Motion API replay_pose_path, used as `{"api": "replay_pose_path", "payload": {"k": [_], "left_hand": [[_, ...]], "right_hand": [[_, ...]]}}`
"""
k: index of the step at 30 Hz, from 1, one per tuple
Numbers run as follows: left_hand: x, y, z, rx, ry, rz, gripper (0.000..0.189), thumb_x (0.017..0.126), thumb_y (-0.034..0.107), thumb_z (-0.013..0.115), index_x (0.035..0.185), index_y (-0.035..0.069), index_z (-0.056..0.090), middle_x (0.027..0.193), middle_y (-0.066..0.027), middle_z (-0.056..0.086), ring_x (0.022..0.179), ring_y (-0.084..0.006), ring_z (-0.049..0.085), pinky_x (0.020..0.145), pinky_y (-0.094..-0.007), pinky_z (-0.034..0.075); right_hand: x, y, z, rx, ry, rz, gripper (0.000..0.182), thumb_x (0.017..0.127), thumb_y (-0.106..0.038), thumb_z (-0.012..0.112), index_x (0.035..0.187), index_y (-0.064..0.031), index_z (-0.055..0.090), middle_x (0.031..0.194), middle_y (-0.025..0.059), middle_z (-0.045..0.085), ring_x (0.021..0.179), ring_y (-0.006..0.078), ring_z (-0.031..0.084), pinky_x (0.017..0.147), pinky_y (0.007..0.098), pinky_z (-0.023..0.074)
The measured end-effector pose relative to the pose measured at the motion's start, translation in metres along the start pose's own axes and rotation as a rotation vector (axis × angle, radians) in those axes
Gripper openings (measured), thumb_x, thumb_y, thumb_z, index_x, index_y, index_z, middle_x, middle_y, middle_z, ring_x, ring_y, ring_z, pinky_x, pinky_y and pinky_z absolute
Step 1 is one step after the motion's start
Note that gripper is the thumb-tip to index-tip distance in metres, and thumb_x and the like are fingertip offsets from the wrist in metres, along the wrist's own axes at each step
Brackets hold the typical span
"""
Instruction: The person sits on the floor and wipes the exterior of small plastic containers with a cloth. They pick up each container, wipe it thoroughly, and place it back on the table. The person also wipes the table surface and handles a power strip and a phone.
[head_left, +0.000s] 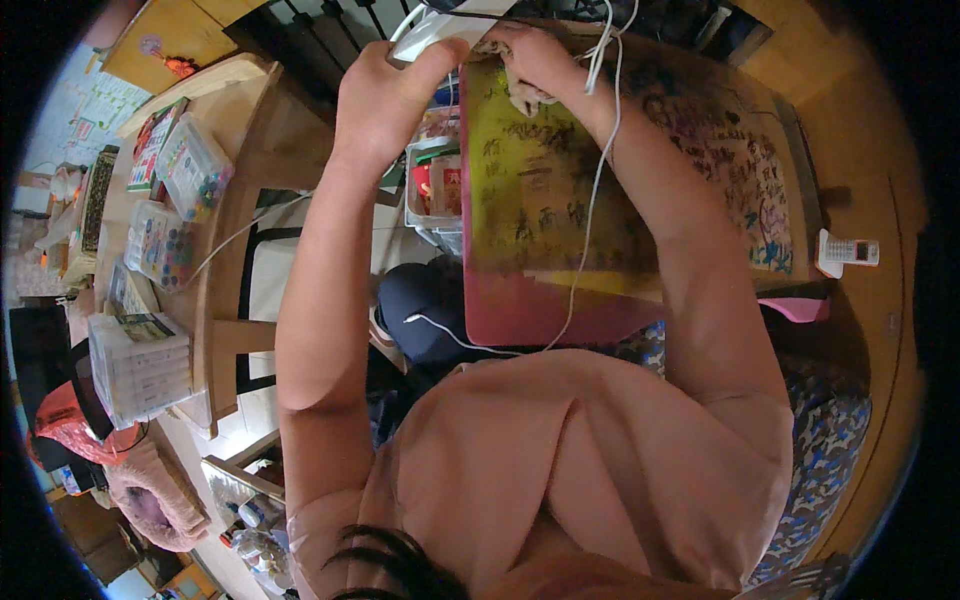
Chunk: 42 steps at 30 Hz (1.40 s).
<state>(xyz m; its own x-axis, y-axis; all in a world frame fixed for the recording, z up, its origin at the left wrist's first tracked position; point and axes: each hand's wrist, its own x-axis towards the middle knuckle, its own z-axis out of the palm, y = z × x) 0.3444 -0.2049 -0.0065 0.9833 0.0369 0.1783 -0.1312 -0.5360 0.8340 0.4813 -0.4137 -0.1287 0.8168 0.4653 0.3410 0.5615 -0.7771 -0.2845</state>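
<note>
My left hand (386, 101) grips a white device that looks like a power strip (457, 31) at the top of the view, its thumb along one edge. Bunched in my right hand (536, 60) is a brownish cloth (527, 96), held close against the device's right end. White cables (600, 56) pass near my right wrist. A thin white cord (589, 236) runs down over the board, its plug end lying on my lap. Beneath my hands is a pink-edged board (502, 319) with a yellowish surface covered in dark ink writing.
To the left, a wooden desk (225, 289) holds clear boxes of coloured markers (161, 244) and a stacked plastic case (142, 367). A white basket (433, 219) with packets stands beside the board. At right are a cordless phone (847, 253) and a pink plastic object (796, 309).
</note>
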Motion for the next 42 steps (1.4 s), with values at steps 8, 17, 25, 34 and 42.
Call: {"api": "replay_pose_path", "payload": {"k": [8, 17, 25, 34, 42], "left_hand": [[-0.01, -0.003, 0.013, -0.016, 0.047, -0.008, 0.065, 0.072, 0.05, 0.069, 0.094, -0.009, 0.057, 0.079, -0.0132, 0.063, 0.074, -0.0161, 0.058, 0.065, -0.0317, 0.048], [-0.031, -0.031, 0.07, 0.076, -0.088, -0.101, 0.088, 0.07, 0.052, 0.069, 0.126, -0.01, 0.043, 0.118, -0.0234, 0.057, 0.108, -0.0281, 0.055, 0.087, -0.0381, 0.044], [-0.043, -0.058, 0.1, 0.13, 0.066, 0.448, 0.06, 0.07, 0.047, 0.071, 0.103, -0.002, 0.06, 0.087, -0.0146, 0.066, 0.081, -0.0277, 0.063, 0.076, -0.0361, 0.048], [-0.061, -0.061, 0.119, 0.374, -0.032, 0.352, 0.095, 0.061, 0.053, 0.077, 0.119, -0.013, 0.039, 0.119, -0.0343, 0.047, 0.112, -0.0453, 0.047, 0.097, -0.0465, 0.04], [-0.071, -0.062, 0.118, 0.568, 0.056, 0.387, 0.093, 0.066, 0.057, 0.075, 0.124, -0.008, 0.042, 0.113, -0.0315, 0.052, 0.106, -0.0457, 0.051, 0.091, -0.0489, 0.043]], "right_hand": [[-0.122, -0.115, -0.012, 0.11, -0.023, -0.405, 0.033, 0.076, -0.008, 0.057, 0.108, -0.0115, 0.061, 0.119, 0.0097, 0.056, 0.11, 0.0325, 0.052, 0.097, 0.0401, 0.043], [-0.233, -0.211, -0.03, 0.163, 0.073, -0.509, 0.026, 0.074, -0.016, 0.055, 0.098, -0.0081, 0.062, 0.119, 0.0083, 0.055, 0.111, 0.0301, 0.053, 0.09, 0.038, 0.047], [-0.328, -0.152, -0.089, -0.022, 0.058, -0.158, 0.034, 0.061, -0.009, 0.065, 0.094, -0.012, 0.06, 0.114, 0.0084, 0.059, 0.101, 0.0326, 0.056, 0.083, 0.0431, 0.0485], [-0.42, -0.114, -0.131, 0.024, -0.049, 0.209, 0.033, 0.062, -0.009, 0.068, 0.095, -0.0108, 0.062, 0.116, 0.0066, 0.06, 0.105, 0.0298, 0.055, 0.087, 0.0411, 0.0469], [-0.446, -0.071, -0.154, 1.497, 0.876, 1.033, 0.04, 0.085, -0.023, 0.054, 0.12, -0.0017, 0.054, 0.11, 0.0117, 0.062, 0.101, 0.0251, 0.06, 0.089, 0.039, 0.049]]}}
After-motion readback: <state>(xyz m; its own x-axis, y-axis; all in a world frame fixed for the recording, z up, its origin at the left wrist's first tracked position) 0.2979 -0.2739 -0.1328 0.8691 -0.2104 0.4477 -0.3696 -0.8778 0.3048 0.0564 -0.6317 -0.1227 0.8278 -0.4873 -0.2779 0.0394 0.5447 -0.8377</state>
